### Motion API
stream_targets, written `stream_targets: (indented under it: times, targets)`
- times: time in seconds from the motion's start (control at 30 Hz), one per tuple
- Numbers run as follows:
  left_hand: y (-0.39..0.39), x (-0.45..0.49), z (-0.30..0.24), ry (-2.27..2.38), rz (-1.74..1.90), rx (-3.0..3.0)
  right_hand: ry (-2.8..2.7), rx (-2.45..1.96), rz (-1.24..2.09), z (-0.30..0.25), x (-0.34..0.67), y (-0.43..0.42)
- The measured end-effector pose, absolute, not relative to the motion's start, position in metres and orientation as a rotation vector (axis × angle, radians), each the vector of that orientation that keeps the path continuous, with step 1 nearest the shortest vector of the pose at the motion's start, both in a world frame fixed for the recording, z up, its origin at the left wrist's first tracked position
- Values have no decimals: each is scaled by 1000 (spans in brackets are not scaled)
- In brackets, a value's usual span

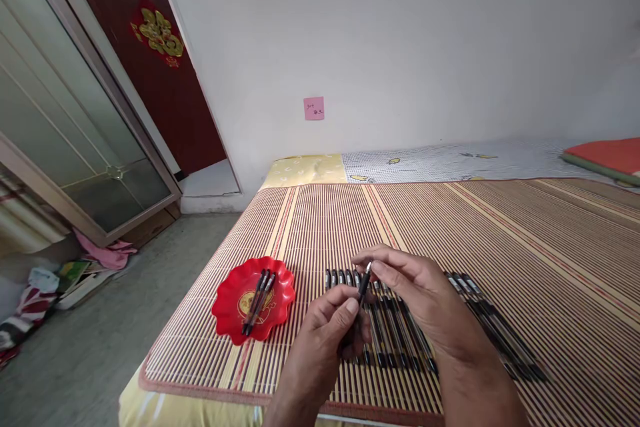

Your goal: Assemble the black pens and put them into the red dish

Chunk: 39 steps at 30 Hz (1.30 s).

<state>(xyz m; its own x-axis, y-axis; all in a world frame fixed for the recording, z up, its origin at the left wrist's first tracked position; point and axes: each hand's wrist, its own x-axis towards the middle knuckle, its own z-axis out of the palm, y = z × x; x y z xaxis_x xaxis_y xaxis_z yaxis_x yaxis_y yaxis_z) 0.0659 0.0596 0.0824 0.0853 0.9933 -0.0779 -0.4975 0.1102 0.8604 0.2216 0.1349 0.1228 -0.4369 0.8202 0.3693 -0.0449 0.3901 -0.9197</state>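
My left hand (327, 327) is closed around the lower part of a black pen (363, 285), holding it upright and slightly tilted. My right hand (415, 300) pinches the same pen's top end between thumb and fingertips. Both hands hover over a row of several black pens (395, 333) laid side by side on a striped bamboo mat (500, 233). To the left sits a red scalloped plate (235, 307) with three pens (259, 300) lying in it.
The mat covers a bed whose near edge (210, 393) runs along the bottom left. More pens (500, 327) lie to the right of my hands. A red cushion (607, 155) rests at far right. Clothes (107, 255) lie on the floor beside a glass door.
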Motion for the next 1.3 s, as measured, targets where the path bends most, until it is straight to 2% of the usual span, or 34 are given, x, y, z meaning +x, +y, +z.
stream_targets:
  times: [1.3]
  targets:
    - [61, 71, 80, 759, 1343, 850, -1605, -641, 1300, 120, 221, 136]
